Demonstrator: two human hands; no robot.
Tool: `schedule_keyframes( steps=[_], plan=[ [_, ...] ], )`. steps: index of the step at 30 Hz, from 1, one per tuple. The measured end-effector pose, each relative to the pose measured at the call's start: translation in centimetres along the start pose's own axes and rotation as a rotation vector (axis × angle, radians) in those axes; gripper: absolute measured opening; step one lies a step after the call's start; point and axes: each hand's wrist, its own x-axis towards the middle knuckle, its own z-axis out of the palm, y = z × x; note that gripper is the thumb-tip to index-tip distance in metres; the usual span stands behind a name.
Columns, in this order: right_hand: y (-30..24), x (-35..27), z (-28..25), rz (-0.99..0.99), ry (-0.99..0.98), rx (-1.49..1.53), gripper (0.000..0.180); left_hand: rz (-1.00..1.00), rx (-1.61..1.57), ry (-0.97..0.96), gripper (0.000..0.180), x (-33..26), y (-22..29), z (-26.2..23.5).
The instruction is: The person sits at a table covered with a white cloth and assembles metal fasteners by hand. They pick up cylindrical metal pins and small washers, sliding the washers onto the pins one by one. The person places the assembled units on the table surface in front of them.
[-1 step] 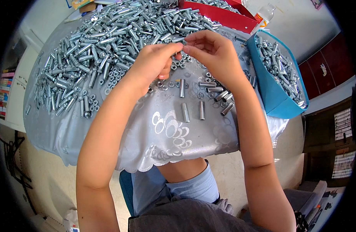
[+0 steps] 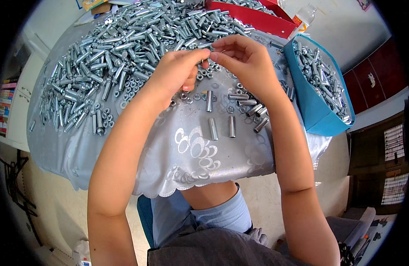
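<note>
Above the table's middle, my left hand (image 2: 178, 73) is closed, its thumb and forefinger pinched together and the other fingers curled under. My right hand (image 2: 246, 60) meets it, thumb and fingertips drawn in close to the left fingertips. A dark sliver shows at the pinch, too small to name. Beneath the hands lie loose nuts (image 2: 209, 75) and washers. Nearer to me, several metal sleeves (image 2: 232, 127) lie apart on the cloth, and more sleeves (image 2: 254, 110) are bunched under my right wrist. Beyond my hands spreads a large heap of sleeve anchor bolts (image 2: 138, 42).
A blue fabric bin (image 2: 315, 108) full of bolts stands at the right table edge. At the back right are a red box (image 2: 257, 20) with more metal pieces and a clear plastic bottle (image 2: 304, 17). The silvery tablecloth (image 2: 169, 155) hangs over the near edge, above my lap.
</note>
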Motion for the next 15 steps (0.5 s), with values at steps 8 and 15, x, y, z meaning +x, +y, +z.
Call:
schedule_keyframes(
  steps=[8, 15],
  plan=[
    [-0.54, -0.05, 0.36, 0.094, -0.060, 0.266, 0.021, -0.008, -0.096, -0.026, 0.027, -0.14, 0.15, -0.29],
    [-0.85, -0.17, 0.47, 0.092, -0.096, 0.273, 0.022, -0.023, -0.155, -0.004, 0.023, -0.10, 0.08, -0.10]
  ],
)
